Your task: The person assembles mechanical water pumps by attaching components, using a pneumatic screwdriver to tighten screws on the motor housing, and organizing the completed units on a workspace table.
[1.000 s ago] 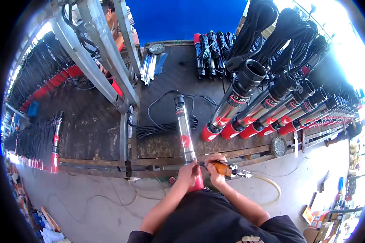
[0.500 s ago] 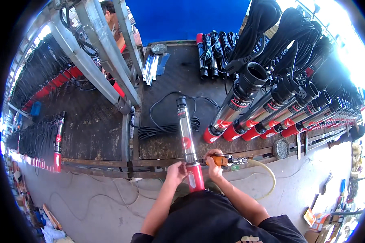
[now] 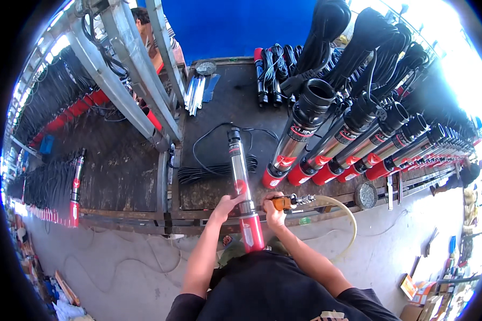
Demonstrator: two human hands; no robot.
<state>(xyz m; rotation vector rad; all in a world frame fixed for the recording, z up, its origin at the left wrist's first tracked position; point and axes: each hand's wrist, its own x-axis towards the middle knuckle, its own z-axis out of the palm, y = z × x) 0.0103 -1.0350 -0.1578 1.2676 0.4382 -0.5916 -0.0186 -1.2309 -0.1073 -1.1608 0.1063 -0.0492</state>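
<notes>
A long submersible pump [image 3: 240, 170] with a shiny metal tube, black fittings and a red lower end lies pointing away from me. Its far end is over the bench, and the red end reaches back to my shirt. My left hand [image 3: 226, 207] is closed round the metal tube, just above the red part. On the pump's right side, my right hand [image 3: 273, 215] grips an orange air tool [image 3: 281, 203] fed by a pale yellow hose [image 3: 352, 224]. The tool's tip is hidden behind my fingers and the pump. A coiled black cable [image 3: 203, 174] rests beside the pump.
Several similar pumps [image 3: 292, 147] with bundled black cables stand along the bench at right. More lie at the back. Metal strips [image 3: 195, 95] rest near a metal post [image 3: 131, 69]. A round grey dish [image 3: 366, 196] sits at the front edge. A person works behind the posts.
My left hand has moved from the red end up onto the metal tube. The right hand stays beside the pump with the air tool. The whole view has shifted slightly.
</notes>
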